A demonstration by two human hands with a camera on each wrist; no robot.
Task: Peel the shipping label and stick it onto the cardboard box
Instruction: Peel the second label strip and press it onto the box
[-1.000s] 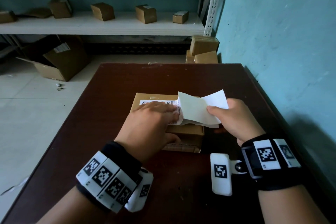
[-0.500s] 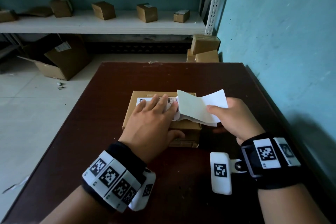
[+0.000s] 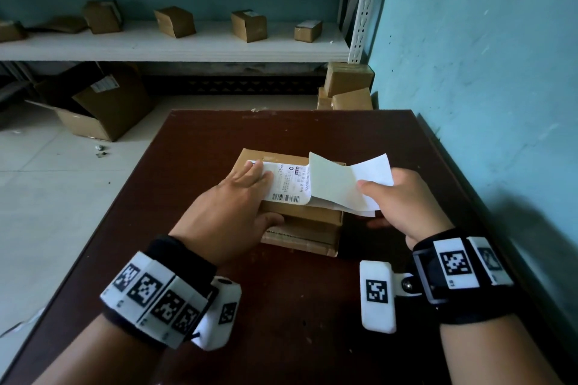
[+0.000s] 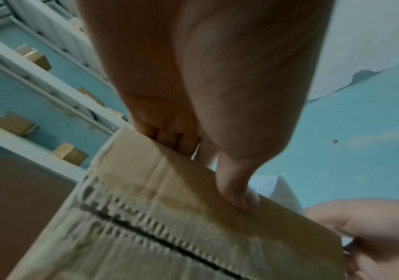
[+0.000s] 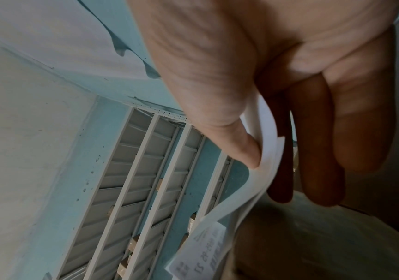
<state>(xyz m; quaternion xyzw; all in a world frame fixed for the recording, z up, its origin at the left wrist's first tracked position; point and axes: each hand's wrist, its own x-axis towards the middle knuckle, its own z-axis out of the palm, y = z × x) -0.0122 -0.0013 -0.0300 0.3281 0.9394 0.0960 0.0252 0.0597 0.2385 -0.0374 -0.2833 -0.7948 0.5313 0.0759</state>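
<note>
Left hand (image 3: 231, 212) slid leftward, more shipping label (image 3: 286, 181) exposed

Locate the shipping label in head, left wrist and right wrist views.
Head: shipping label centre, on the box top.
Left wrist: white sliver right of centre, past the thumb.
Right wrist: printed end at bottom centre.
Shared landmark: cardboard box, under the label in each view.

Sliding left hand (image 3: 231, 212) leftward along label (image 3: 286, 181), uncovering more stuck-down print; box (image 3: 312, 219) rotating slightly clockwise.
</note>
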